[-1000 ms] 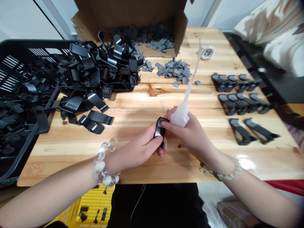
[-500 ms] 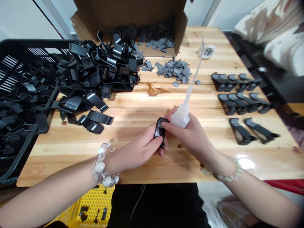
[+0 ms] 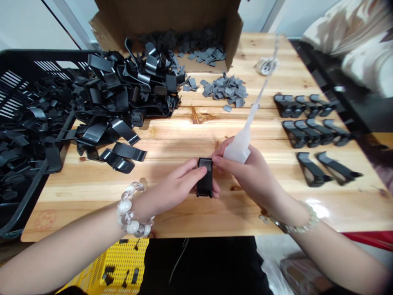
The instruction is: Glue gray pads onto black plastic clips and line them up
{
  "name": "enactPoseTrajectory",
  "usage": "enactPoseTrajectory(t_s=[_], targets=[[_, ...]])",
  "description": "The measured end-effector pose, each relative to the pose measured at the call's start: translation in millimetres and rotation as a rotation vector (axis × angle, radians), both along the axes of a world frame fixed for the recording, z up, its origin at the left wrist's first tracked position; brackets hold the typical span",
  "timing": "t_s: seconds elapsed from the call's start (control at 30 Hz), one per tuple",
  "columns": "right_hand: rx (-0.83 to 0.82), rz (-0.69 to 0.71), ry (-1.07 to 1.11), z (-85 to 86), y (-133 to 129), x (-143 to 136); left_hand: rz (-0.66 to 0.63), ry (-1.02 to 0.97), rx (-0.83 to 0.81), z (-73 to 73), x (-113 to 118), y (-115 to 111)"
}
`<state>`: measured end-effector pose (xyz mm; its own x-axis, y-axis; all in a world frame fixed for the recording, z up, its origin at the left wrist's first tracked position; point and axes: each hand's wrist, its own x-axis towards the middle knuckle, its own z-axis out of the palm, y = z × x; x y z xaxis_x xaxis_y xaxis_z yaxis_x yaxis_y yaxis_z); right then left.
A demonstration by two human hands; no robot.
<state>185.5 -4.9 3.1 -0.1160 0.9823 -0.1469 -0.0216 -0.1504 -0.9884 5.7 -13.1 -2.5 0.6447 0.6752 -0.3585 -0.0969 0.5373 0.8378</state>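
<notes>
My left hand (image 3: pixel 182 184) is closed around a black plastic clip (image 3: pixel 204 184), its thumb resting on the clip's upper face where a grey patch shows. My right hand (image 3: pixel 242 166) grips a white squeeze bottle (image 3: pixel 238 148) with a long thin nozzle pointing up and away to the right. The right thumb and fingertips are close by the clip's top right edge; whether they touch it I cannot tell. A pile of small grey pads (image 3: pixel 227 90) lies beyond the hands. Finished-looking rows of similar black clips (image 3: pixel 313 133) stand on the right.
A heap of black clips (image 3: pixel 123 90) spills from a black basket (image 3: pixel 18 217) on the left. At the back stands a cardboard box (image 3: pixel 172 16) holding more grey pads. A white roll (image 3: pixel 266 66) lies at the back right. Below the table is a yellow basket (image 3: pixel 123 258).
The clip has turned more upright and face-up in my left hand. My right thumb has come off the clip's face, and the bottle has shifted right, its nozzle leaning further right.
</notes>
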Motion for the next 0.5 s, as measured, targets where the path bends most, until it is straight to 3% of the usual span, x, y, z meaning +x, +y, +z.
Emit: enactPoseTrajectory(t_s=[0.5], targets=[[-0.004, 0.052, 0.002, 2.7, -1.9, -1.6, 0.016, 0.002, -0.03, -3.5, 0.6, 6.0]])
